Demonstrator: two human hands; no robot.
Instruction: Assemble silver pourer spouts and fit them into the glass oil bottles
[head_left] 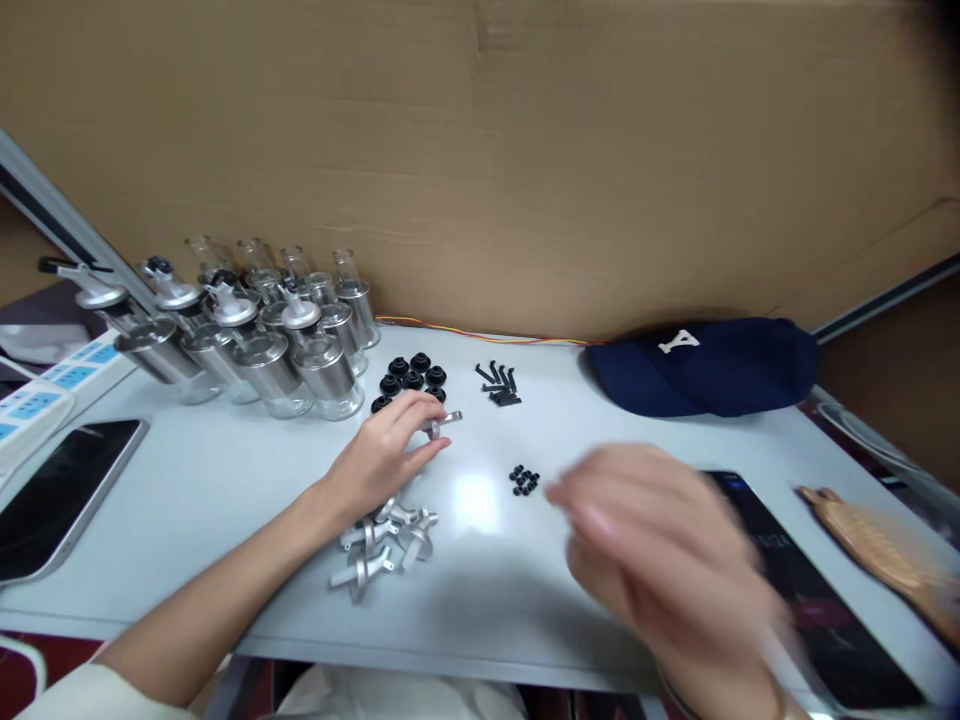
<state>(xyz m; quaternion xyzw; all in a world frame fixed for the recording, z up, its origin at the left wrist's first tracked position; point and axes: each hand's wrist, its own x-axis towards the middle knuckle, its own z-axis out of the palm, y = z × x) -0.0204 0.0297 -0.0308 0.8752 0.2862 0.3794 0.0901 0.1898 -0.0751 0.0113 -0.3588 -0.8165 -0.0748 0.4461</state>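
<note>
My left hand [397,440] pinches a silver pourer spout [435,428] between thumb and fingers, just in front of several black ribbed stoppers [412,380]. Below that wrist lies a loose pile of silver pourer spouts [367,570]. Motion smears my right hand [660,550], which is raised over the table's right half; its fingertips look drawn together, but I cannot make out anything in them. Nearest to it is a cluster of small black caps [524,481]. Farther back lie several thin black levers [498,384].
Glass bottles with steel sleeves [326,365] crowd the left back, some topped with spouts. A phone [67,495] and a power strip [45,400] lie far left. Rightward are a navy cap [720,370], a dark phone [825,610] and a wooden brush [874,540]. Cardboard [480,170] walls the back.
</note>
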